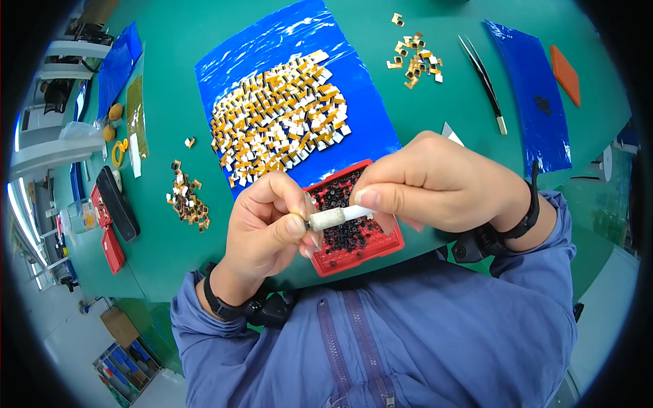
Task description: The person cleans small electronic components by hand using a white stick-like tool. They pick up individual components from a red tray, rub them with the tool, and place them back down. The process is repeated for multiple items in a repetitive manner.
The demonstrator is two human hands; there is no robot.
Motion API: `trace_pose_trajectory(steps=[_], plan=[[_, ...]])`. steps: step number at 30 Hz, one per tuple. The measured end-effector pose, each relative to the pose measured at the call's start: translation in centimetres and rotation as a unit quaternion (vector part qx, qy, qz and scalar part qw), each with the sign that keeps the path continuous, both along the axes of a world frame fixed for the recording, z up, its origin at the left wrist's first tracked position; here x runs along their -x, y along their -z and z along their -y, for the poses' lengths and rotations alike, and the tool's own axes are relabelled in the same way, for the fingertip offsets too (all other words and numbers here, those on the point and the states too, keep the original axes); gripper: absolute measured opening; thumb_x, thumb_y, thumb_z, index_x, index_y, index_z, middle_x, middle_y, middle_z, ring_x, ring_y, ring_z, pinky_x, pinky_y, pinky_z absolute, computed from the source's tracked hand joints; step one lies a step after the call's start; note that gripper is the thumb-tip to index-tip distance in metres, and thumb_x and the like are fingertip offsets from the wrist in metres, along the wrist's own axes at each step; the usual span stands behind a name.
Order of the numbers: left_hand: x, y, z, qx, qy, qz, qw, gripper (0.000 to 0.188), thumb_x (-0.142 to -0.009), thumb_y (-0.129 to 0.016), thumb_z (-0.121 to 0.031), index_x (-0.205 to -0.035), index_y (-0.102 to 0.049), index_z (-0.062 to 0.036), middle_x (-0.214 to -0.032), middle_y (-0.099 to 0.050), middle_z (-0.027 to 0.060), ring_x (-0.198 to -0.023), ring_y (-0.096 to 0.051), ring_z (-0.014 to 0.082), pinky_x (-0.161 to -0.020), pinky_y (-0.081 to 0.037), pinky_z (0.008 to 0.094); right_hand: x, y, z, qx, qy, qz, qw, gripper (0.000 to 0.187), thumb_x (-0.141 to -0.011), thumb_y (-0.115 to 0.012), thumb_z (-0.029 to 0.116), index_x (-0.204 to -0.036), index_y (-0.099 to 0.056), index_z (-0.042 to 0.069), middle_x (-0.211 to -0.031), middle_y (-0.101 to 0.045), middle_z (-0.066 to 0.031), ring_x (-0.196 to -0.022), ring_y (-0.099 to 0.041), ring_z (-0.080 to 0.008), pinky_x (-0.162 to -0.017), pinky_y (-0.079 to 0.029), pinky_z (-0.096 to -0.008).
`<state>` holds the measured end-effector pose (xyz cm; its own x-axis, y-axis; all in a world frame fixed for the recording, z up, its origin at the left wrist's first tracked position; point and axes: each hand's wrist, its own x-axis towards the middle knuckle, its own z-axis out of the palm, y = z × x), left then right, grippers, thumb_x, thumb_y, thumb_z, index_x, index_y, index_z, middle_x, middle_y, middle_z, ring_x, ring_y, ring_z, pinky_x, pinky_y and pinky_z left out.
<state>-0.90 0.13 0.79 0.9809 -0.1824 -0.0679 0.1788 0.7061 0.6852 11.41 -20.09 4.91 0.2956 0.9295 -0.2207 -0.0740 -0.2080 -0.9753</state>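
Both hands (269, 224) (435, 180) up, fingers clamped on white stick (337, 217) over red tray (354, 221) at tabletop (177, 88) near edge; tweezers (484, 81) well apart

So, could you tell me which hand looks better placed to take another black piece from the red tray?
Probably the left hand: it pinches only the tip of the white stick, right beside the red tray, while the right hand keeps the main grip.

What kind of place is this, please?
Probably an electronics assembly workbench in a factory. A green table carries heaps of small gold parts on a blue sheet, a red tray of black rings, and tweezers.
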Motion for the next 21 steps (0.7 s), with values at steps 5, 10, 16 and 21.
trace_pose_trajectory(steps=[5,10,16,21], plan=[[0.0,0.0,0.0,-0.011,-0.001,0.004,1.0,0.015,-0.088,-0.061,-0.009,-0.088,-0.048,-0.002,-0.073,-0.061,0.0117,-0.061,-0.06,0.0157,-0.053,-0.049,0.0249,0.2,1.1,0.0,-0.076,-0.013,0.062,0.995,0.023,-0.09,-0.057,0.018,-0.076,-0.063,0.001,-0.054,-0.052,-0.0076,-0.047,-0.047,-0.0139,-0.046,-0.037,-0.0292],[0.1,0.0,0.0,-0.011,-0.008,0.011,1.0,0.015,-0.088,-0.062,-0.008,-0.088,-0.048,-0.0016,-0.071,-0.06,0.0117,-0.06,-0.06,0.0159,-0.052,-0.05,0.0253,0.4,1.3,0.0,-0.11,0.018,0.223,0.968,0.02,-0.088,-0.061,0.018,-0.075,-0.063,0.002,-0.057,-0.053,-0.008,-0.048,-0.047,-0.0132,-0.046,-0.036,-0.0289],[0.0,-0.1,0.0,-0.012,-0.008,0.02,1.0,0.014,-0.088,-0.062,-0.007,-0.088,-0.049,-0.001,-0.072,-0.061,0.0124,-0.06,-0.061,0.0161,-0.052,-0.05,0.0248,1.0,1.3,-0.2,-0.107,0.071,0.082,0.988,0.022,-0.087,-0.062,0.021,-0.076,-0.064,0.002,-0.06,-0.058,-0.003,-0.051,-0.048,-0.0074,-0.047,-0.038,-0.0256],[0.1,-0.2,0.0,-0.01,-0.007,0.006,1.0,0.014,-0.088,-0.061,-0.007,-0.089,-0.049,-0.0007,-0.072,-0.061,0.013,-0.062,-0.061,0.0158,-0.053,-0.05,0.0242,-0.2,0.0,0.0,0.006,-0.023,-0.108,0.994,0.025,-0.091,-0.059,0.022,-0.08,-0.065,0.001,-0.059,-0.058,-0.0007,-0.051,-0.048,-0.0066,-0.048,-0.038,-0.025]])
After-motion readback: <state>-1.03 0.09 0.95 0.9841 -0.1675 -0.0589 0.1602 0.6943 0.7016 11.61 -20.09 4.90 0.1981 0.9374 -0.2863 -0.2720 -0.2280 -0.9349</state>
